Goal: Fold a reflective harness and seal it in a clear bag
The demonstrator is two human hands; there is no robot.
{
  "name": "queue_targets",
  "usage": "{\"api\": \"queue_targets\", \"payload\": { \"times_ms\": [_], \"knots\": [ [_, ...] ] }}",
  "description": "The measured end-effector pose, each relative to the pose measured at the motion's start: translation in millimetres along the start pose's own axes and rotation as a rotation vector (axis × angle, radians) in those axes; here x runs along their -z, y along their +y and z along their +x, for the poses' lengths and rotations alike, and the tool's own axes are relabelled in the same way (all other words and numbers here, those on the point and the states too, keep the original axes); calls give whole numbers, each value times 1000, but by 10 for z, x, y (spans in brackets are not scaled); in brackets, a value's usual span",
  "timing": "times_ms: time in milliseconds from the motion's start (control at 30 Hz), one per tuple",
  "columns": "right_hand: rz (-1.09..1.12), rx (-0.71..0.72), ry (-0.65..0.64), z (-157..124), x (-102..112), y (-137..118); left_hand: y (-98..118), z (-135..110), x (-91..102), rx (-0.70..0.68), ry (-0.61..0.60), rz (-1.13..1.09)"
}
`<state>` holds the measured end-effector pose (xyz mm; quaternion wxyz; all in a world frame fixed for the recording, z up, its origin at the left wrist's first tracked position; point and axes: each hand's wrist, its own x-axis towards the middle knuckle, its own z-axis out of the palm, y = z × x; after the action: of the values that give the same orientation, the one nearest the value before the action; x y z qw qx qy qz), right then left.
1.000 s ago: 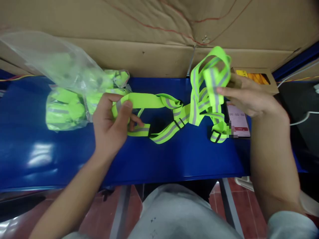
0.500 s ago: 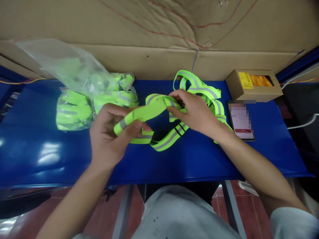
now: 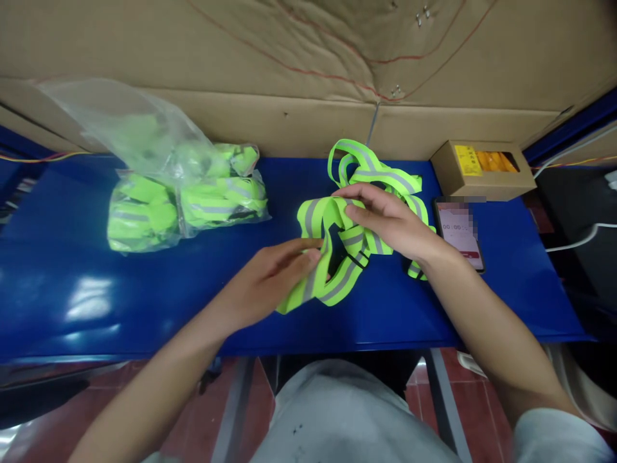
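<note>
A neon-yellow reflective strap point(image 3: 345, 281) with a grey stripe and black sliders lies in loops over the middle of the blue table. My left hand point(image 3: 270, 276) pinches one band of it between thumb and fingers, at the near left side of the loops. At the upper part of the same loops, my right hand point(image 3: 385, 215) has its thumb and fingers closed on another fold. More bands of the strap point(image 3: 380, 168) are heaped behind my right hand, partly hidden by it.
On the left lie clear bags of folded neon straps point(image 3: 222, 199), with an open plastic bag point(image 3: 144, 122) over them. A phone point(image 3: 460, 235) with a timer lies right of the straps, before a cardboard box point(image 3: 482, 170). Behind the blue table point(image 3: 159, 296) rises a cardboard-covered wall point(image 3: 289, 122).
My left hand has moved right and slightly nearer me, bringing its band closer to my right hand. The stretched section has folded into tighter loops. My right hand has shifted slightly right.
</note>
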<state>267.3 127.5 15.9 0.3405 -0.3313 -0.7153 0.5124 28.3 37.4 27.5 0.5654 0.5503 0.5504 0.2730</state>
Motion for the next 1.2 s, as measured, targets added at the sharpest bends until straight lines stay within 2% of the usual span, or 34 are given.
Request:
{"api": "queue_targets", "payload": {
  "times_ms": [133,233,333,500,600,667,733,933,1000,1100,1200],
  "knots": [
    [-5,47,-60,-66,0,-78,71,44,-114,33,-134,-78],
    [24,44,-71,-99,5,-93,41,64,-186,-16,-139,-173],
    [71,6,-72,-101,22,-66,-22,50,-213,-152,-34,-149],
    [179,-23,-105,-91,71,-16,-65,-30,-143,-455,343,253],
    [161,-46,-160,-104,111,-34,-75,-62,-112,-536,486,323],
    [142,-44,-159,-115,145,-69,-105,-62,-127,-521,476,299],
    [108,-41,-138,-125,191,-112,-155,-45,-167,-482,416,260],
    [-148,-14,-167,-175,364,-208,-212,34,-274,-399,122,-22],
    [-260,10,-200,-210,400,-218,-164,53,-267,-348,76,25],
    [-411,35,-237,-271,404,-219,-83,87,-233,-384,169,304],
    [-539,78,-228,-322,320,-205,-49,161,-188,-567,351,627]
  ]
}}
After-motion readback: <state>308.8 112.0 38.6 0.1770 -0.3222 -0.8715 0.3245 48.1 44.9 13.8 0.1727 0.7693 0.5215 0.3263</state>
